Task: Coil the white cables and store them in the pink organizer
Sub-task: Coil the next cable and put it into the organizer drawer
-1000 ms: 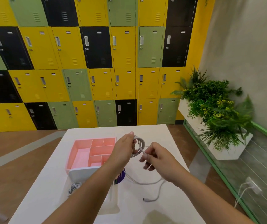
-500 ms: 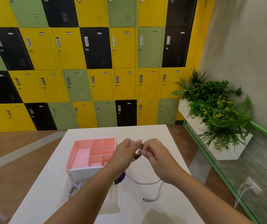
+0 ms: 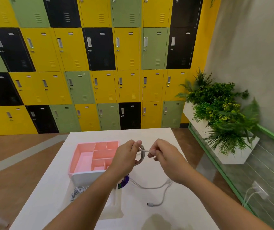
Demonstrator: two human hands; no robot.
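My left hand (image 3: 126, 156) holds several loops of a white cable (image 3: 142, 155) above the white table (image 3: 174, 211). Just to its right, my right hand (image 3: 163, 152) pinches a short taut stretch of the same cable. The cable's loose tail trails down over the table and ends in a plug (image 3: 149, 204) near the front. The pink organizer (image 3: 83, 156), with several compartments, sits on the table left of my hands. A second white cable (image 3: 77, 192) lies bunched in front of the organizer, partly hidden by my left forearm.
A white box (image 3: 86, 178) stands against the organizer's near side. A dark round object (image 3: 124, 181) peeks out under my left wrist. Lockers fill the back wall. A planter (image 3: 219, 113) and a green-framed glass railing run along the right.
My right hand came in to meet my left hand at the coil, then drew a little to the right, pulling a short stretch of cable taut. The coil stays in my left hand.
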